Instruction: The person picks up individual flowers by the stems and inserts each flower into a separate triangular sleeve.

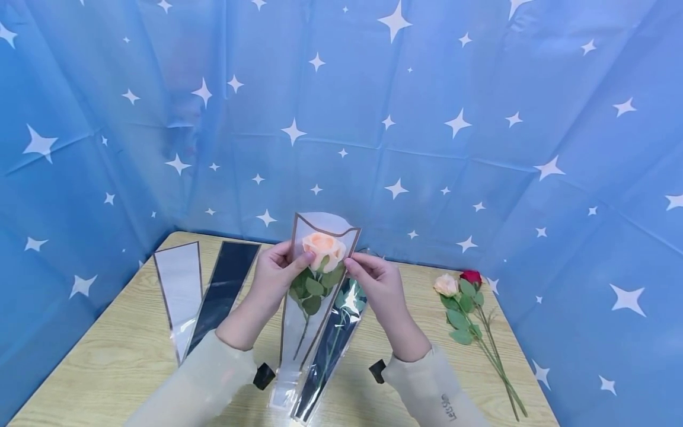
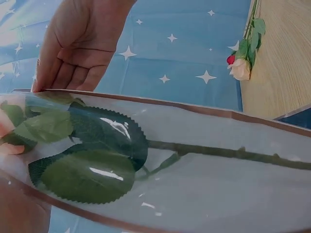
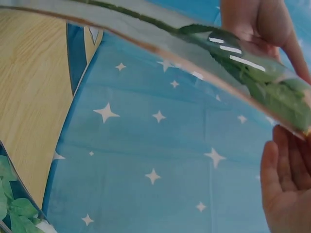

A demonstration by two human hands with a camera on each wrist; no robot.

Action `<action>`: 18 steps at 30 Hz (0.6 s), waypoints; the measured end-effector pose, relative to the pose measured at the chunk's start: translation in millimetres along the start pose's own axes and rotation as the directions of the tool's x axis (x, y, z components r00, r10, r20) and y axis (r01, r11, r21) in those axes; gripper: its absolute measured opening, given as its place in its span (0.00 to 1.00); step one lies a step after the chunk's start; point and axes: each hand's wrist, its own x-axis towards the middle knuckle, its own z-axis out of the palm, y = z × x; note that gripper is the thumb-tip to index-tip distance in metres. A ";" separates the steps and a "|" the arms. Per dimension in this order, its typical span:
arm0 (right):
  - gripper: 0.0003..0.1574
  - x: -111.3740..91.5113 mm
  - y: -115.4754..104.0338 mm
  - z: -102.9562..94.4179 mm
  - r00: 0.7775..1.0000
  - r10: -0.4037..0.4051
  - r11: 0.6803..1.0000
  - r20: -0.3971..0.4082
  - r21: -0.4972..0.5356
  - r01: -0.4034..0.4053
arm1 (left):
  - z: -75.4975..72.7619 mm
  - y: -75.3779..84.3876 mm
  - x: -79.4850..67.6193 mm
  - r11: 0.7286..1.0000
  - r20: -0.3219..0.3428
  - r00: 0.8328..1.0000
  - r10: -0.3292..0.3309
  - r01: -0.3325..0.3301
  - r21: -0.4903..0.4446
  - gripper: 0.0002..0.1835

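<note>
A peach artificial rose with green leaves stands inside a clear-fronted, white-backed flower sleeve edged in brown, raised above the table. My left hand pinches the sleeve's left edge beside the bloom, its thumb over the front. On the opposite edge, my right hand pinches the sleeve between thumb and fingers. The stem runs down inside toward the narrow end. In the right wrist view, the bloom is mostly cut off by the frame.
Under the raised sleeve, a black flower sleeve with a green-leaved flower lies on the wooden table. At left are a white sleeve and another black sleeve. A pale rose and a red rose lie at right. A starry blue curtain surrounds the table.
</note>
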 end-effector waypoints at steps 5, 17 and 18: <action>0.13 1.1 4.1 0.0 0.996 -0.039 0.999 -0.079 -0.009 0.039 | -0.9 -1.3 -1.3 1.000 0.038 0.999 -0.004 0.003 0.019 0.16; 0.06 14.5 -7.0 -23.1 0.950 -0.035 0.957 -0.310 0.263 0.121 | -25.2 -58.7 -22.6 0.944 0.272 0.926 -0.263 0.188 0.271 0.20; 0.08 16.4 -7.1 -26.4 0.947 -0.026 0.952 -0.320 0.282 0.122 | -27.5 -64.8 -26.0 0.939 0.298 0.914 -0.276 0.189 0.288 0.19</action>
